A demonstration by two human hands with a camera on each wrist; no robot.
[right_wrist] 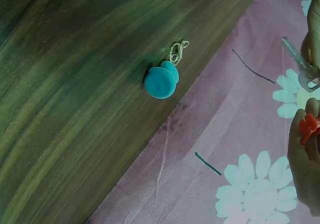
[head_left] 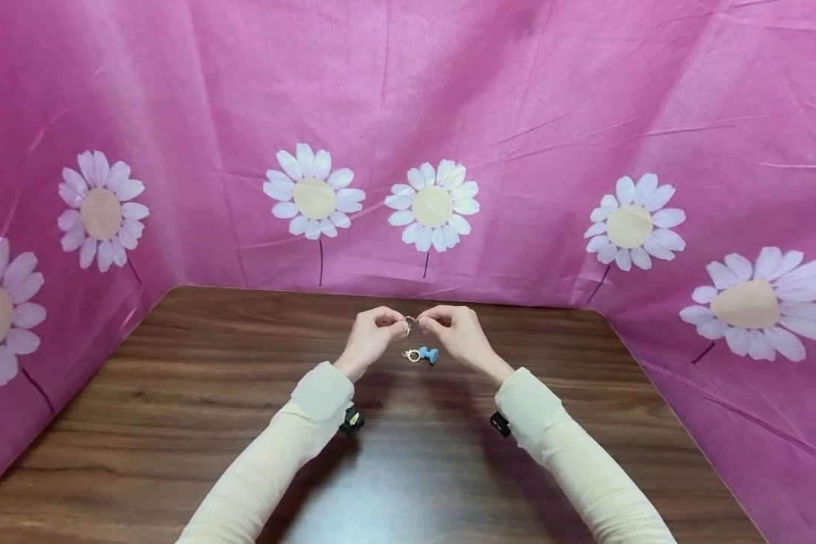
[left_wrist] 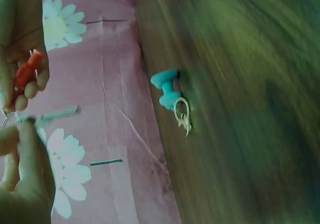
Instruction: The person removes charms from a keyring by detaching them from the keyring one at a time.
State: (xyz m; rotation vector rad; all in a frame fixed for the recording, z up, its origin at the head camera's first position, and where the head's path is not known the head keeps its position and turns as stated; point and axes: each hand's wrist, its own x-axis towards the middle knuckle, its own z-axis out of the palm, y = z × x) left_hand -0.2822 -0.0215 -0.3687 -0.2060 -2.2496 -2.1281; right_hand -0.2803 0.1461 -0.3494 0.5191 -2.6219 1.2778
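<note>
My left hand (head_left: 372,336) and right hand (head_left: 464,336) meet over the far part of the table, fingertips close together at a thin metal key ring (head_left: 412,319). Thumb and finger of the left hand pinch at the ring, where a key (left_wrist: 57,114) sticks out. The right hand pinches the ring's other side, and a red charm (left_wrist: 28,70) lies against its curled fingers. Below the hands, a blue dumbbell-shaped charm (head_left: 429,354) with a gold-coloured clasp (head_left: 413,355) lies on the table. How the key sits on the ring is hidden by the fingers.
A brown wood-grain table (head_left: 177,423) lies under both arms. Behind it and at the sides hangs a pink curtain (head_left: 517,91) with white daisies, close to the table's far edge. Dark wrist devices (head_left: 352,420) show below the cream sleeves (head_left: 279,446).
</note>
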